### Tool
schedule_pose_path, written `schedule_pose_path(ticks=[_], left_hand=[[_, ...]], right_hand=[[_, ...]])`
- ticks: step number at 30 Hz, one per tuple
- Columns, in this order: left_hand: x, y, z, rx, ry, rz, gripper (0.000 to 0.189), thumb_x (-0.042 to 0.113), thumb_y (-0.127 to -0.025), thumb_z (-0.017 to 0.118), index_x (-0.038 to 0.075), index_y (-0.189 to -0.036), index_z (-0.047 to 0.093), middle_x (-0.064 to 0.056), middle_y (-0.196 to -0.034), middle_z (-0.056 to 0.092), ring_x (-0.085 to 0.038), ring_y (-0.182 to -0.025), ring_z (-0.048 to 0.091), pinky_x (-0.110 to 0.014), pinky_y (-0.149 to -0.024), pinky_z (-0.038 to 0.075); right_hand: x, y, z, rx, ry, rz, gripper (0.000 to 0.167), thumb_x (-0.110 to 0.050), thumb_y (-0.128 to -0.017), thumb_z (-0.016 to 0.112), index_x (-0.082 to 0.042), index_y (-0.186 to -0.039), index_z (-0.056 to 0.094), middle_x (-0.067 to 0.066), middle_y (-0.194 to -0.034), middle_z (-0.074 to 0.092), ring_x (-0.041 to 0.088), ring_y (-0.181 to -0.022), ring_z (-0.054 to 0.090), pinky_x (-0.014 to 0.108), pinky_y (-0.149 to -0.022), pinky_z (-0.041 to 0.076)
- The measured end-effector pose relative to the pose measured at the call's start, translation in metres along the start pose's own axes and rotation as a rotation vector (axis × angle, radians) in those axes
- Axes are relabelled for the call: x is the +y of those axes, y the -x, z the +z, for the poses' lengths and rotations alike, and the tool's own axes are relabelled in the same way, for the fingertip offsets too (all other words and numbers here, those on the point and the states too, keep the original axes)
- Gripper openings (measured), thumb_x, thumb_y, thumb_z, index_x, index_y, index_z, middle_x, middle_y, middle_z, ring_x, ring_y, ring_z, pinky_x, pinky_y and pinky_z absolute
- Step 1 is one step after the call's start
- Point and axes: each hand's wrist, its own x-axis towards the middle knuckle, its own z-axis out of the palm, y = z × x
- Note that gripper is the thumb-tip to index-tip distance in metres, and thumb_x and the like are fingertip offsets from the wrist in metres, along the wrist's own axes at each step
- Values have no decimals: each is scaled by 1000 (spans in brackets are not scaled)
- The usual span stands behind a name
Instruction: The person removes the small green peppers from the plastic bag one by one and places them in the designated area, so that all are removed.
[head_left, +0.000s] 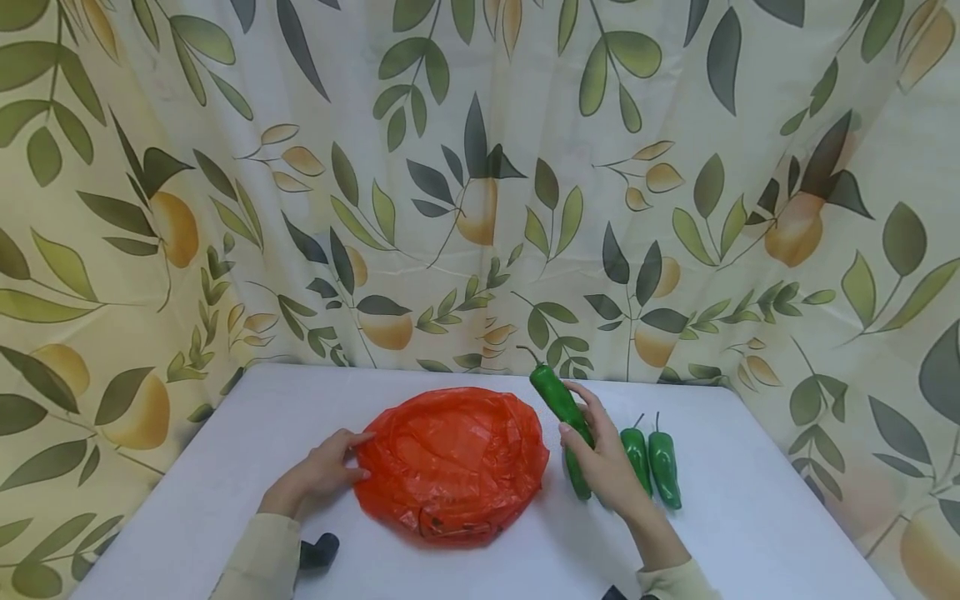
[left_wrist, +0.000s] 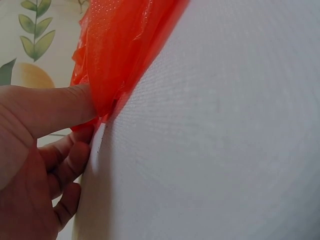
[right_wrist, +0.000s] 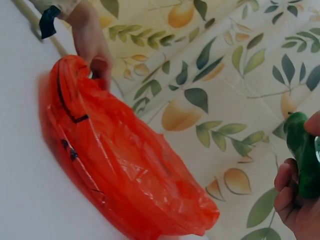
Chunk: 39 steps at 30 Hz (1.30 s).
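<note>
A red plastic bag (head_left: 450,454) stands with its mouth spread upward in the head view. At its left side my left hand (head_left: 322,473) pinches the bag's edge; the left wrist view shows the thumb on the red film (left_wrist: 117,60) with the fingers below. My right hand (head_left: 600,454) grips a green chili pepper (head_left: 557,392) above the table, just right of the bag, stem pointing up and left. Under and beside that hand lie more green peppers: one (head_left: 577,477) partly covered, one (head_left: 635,454) behind the wrist, one (head_left: 664,468) farther right.
The white table (head_left: 750,500) carries all of this. Behind it hangs a curtain (head_left: 480,250) printed with leaves and fruit. Black straps show at both wrists, one (head_left: 318,552) by the left sleeve. Black markings run along the bag's near side.
</note>
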Motion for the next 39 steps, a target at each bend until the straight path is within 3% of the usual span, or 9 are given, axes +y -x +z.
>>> schedule_pose_path(ticks=[5,10,15,19,26,30,33,36,39], left_hand=[[-1,0,1,0,5,-8,65,17,-87,79,21,-147,54,-3,-121,58,-27,-121,54,-56,-104,51],[-1,0,0,-1,2,-8,65,17,-87,79,21,-147,54,-3,-122,58,-27,-122,54,-57,-104,50],[-1,0,0,-1,-2,-2,65,17,-87,79,20,-147,54,-3,-121,58,-27,-122,54,-57,-105,50],[0,1,0,-3,-2,0,65,17,-87,79,20,-147,54,-3,-121,58,-28,-122,54,-57,-105,50],[0,0,-1,-3,1,4,65,18,-87,79,20,-147,54,-3,-123,58,-28,-123,54,-58,-105,50],[-1,0,-1,0,4,9,65,17,-87,79,20,-147,54,-4,-125,59,-29,-125,54,-59,-105,50],[-1,0,-1,0,8,11,64,17,-87,79,20,-146,55,-4,-126,59,-30,-126,54,-59,-106,49],[-1,1,-1,-3,11,16,64,16,-87,78,19,-146,55,-5,-125,59,-30,-126,54,-59,-106,49],[0,1,-1,-6,16,17,65,16,-87,79,18,-146,55,-5,-123,59,-30,-125,54,-58,-105,49]], right_hand=[[-1,-2,-10,-3,-110,65,47,-15,-107,33,-22,-154,29,15,-101,54,18,-67,50,26,-69,47],[0,-2,-14,0,-158,83,45,-25,-109,21,-18,-153,29,9,-95,51,10,-57,42,19,-54,40],[1,-1,-17,32,-135,88,44,-34,-110,32,-15,-150,34,5,-88,53,8,-57,43,18,-52,41],[1,-1,-19,69,-103,78,42,-32,-108,44,-13,-145,41,4,-86,55,11,-58,47,20,-54,44],[4,-3,-23,132,-59,64,40,-31,-109,42,-3,-135,53,13,-86,58,14,-59,52,21,-55,48],[4,-3,-25,122,-79,71,48,-31,-109,43,-5,-149,44,25,-110,64,10,-74,62,22,-62,55],[3,-2,-27,105,-105,69,54,-29,-110,41,-22,-161,27,28,-131,58,10,-82,67,23,-65,58],[4,-2,-29,93,-132,57,58,-26,-111,37,-40,-161,13,29,-139,50,8,-82,70,24,-67,60],[7,-1,-30,73,-158,29,61,-22,-111,33,-46,-160,6,27,-145,42,6,-84,71,24,-71,61]])
